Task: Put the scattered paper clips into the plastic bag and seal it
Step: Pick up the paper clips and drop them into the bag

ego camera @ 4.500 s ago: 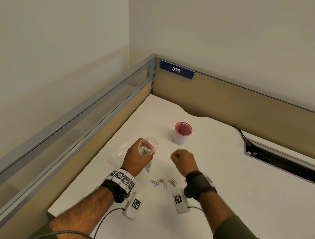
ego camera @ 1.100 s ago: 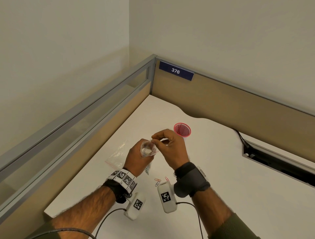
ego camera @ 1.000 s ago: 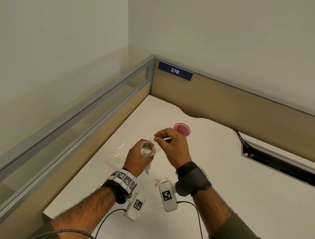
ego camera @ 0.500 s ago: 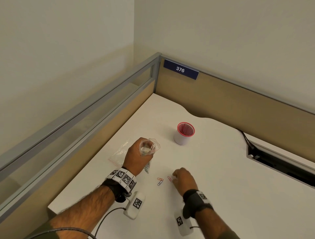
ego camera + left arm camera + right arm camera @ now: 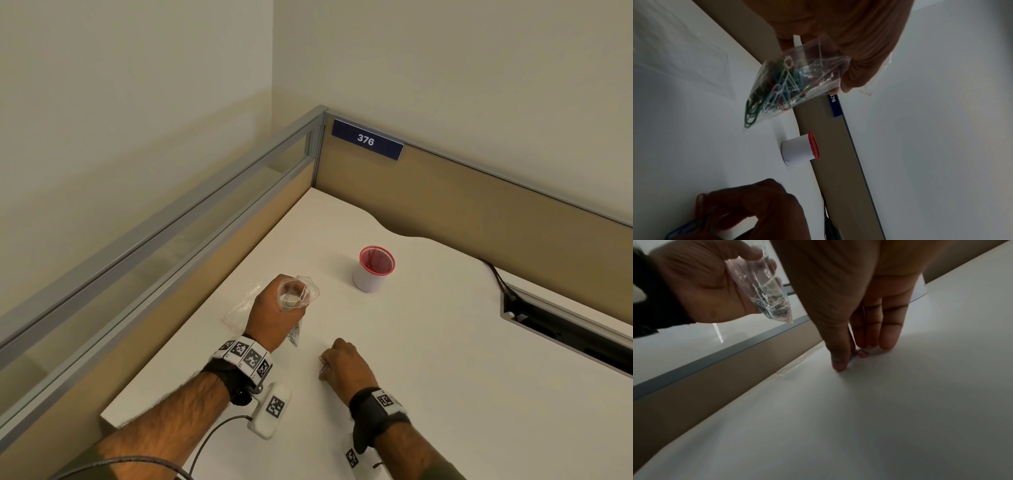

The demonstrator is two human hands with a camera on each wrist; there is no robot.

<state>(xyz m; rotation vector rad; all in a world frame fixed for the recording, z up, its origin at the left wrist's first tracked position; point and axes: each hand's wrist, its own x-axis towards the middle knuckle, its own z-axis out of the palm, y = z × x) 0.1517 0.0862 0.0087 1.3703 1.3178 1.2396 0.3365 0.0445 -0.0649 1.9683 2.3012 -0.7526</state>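
Right hand (image 5: 346, 365) dropped from the bag mouth to the desk, now pinching the last paper clips (image 5: 323, 365) near the white cup (image 5: 371, 274). Left hand (image 5: 274, 313) grips the open zip bag (image 5: 789, 81), clips inside. Next: lift, drop in, seal.

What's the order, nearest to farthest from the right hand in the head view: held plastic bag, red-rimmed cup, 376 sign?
From the right hand:
1. plastic bag, up and to its left, held in the left hand.
2. red-rimmed cup, farther back on the desk.
3. 376 sign, on the partition at the far corner.
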